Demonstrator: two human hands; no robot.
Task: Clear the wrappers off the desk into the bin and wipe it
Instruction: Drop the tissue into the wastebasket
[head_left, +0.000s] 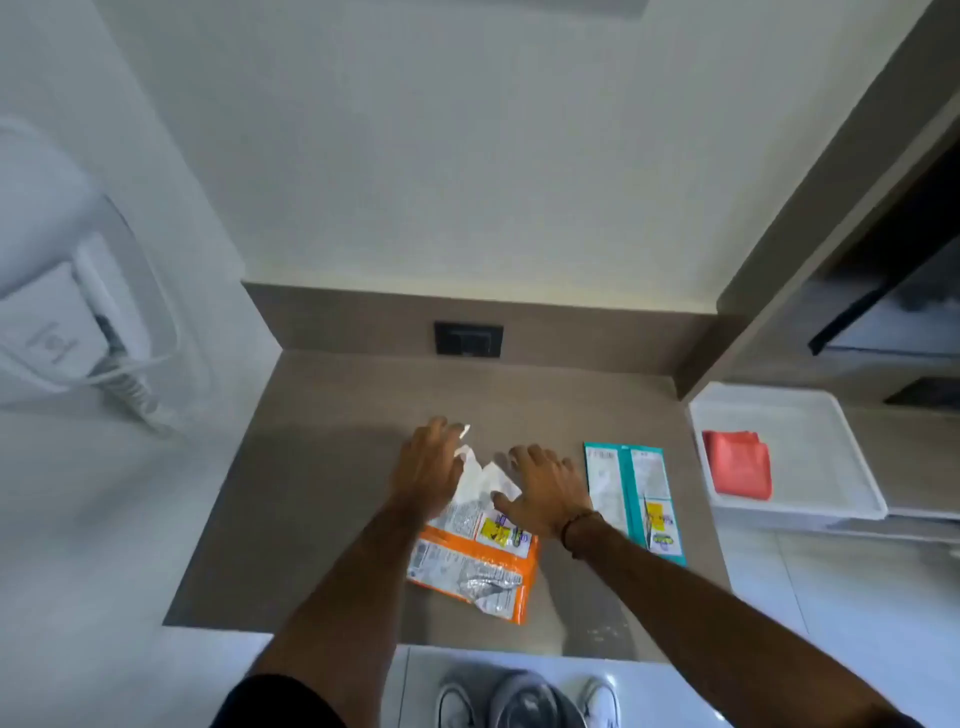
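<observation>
An orange and white wrapper (475, 564) lies torn open in the middle of the brown desk (311, 499). My left hand (428, 467) rests flat on its upper left part, fingers spread. My right hand (543, 491) lies on its upper right edge, thumb touching the white inside of the wrapper. A teal and white wrapper (636, 499) lies flat to the right of my right hand, untouched. A small white scrap (466, 430) shows just beyond my left fingertips.
A white tray (810, 441) at the desk's right holds a folded red cloth (737, 462). A black socket plate (468, 339) sits in the back panel. A white wall-mounted unit with a cord (78, 332) is at the left. A round bin (524, 699) and shoes are below the desk's front edge.
</observation>
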